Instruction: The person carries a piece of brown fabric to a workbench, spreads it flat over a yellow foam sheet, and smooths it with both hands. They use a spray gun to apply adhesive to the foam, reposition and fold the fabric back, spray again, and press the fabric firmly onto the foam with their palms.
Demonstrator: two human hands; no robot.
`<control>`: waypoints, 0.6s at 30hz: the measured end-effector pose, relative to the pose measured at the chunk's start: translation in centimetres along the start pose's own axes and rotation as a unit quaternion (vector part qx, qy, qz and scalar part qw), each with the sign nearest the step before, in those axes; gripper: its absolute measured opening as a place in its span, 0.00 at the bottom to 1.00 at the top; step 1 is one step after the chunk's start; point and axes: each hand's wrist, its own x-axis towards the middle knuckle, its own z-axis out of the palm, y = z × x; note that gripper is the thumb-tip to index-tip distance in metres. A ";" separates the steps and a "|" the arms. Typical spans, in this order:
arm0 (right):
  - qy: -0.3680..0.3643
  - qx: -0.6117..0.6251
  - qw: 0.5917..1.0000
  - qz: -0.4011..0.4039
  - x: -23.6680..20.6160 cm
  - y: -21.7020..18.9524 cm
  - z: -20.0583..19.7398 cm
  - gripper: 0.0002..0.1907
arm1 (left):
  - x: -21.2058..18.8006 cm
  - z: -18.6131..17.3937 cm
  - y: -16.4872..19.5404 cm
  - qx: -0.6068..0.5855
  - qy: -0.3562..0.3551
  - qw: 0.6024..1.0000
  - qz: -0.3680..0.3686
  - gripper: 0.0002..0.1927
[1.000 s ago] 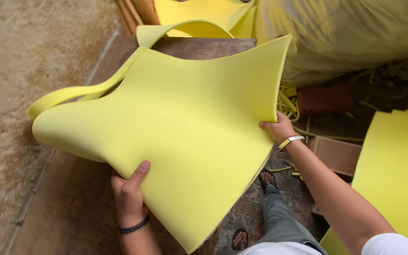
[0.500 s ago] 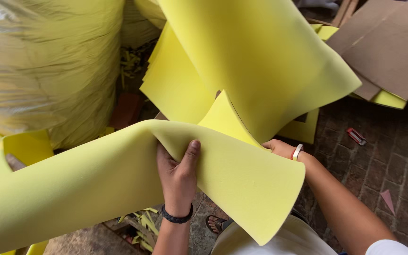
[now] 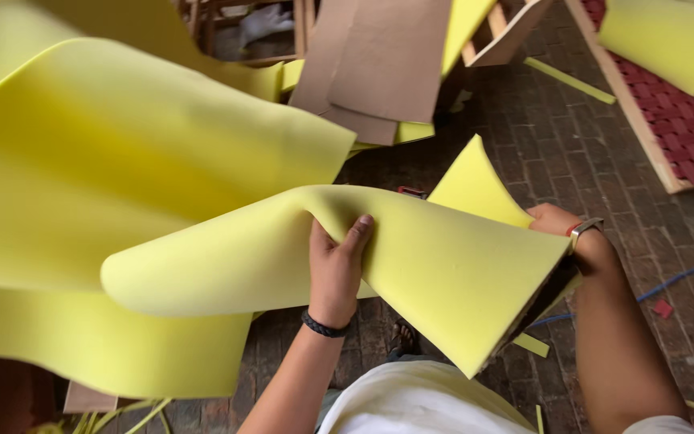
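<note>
the yellow foam sheet [image 3: 226, 241] billows in mid-air over the brick floor [image 3: 572, 161], too floppy to hold flat. the left hand [image 3: 335, 269] pinches its curled front edge, thumb on top. the right hand [image 3: 556, 221] grips the far edge, fingers hidden behind foam. brown cardboard panels [image 3: 379, 64] lean beyond.

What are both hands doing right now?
Left hand: closed on the large bent yellow foam sheet.
Right hand: holding the same sheet's far edge; fingers hidden behind it.
</note>
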 end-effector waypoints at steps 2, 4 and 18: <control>0.035 0.085 0.996 0.006 0.4 2.8 -4.9 0.13 | 3.4 5.1 -0.2 0.022 -0.037 0.999 -0.010 0.12; 0.036 0.205 0.978 0.002 1.7 5.7 -8.8 0.13 | 7.4 10.1 -0.9 0.040 -0.073 0.997 -0.003 0.12; 0.181 0.295 0.935 0.083 13.2 14.7 -28.6 0.16 | 36.1 28.9 -7.2 0.100 -0.291 0.948 -0.088 0.14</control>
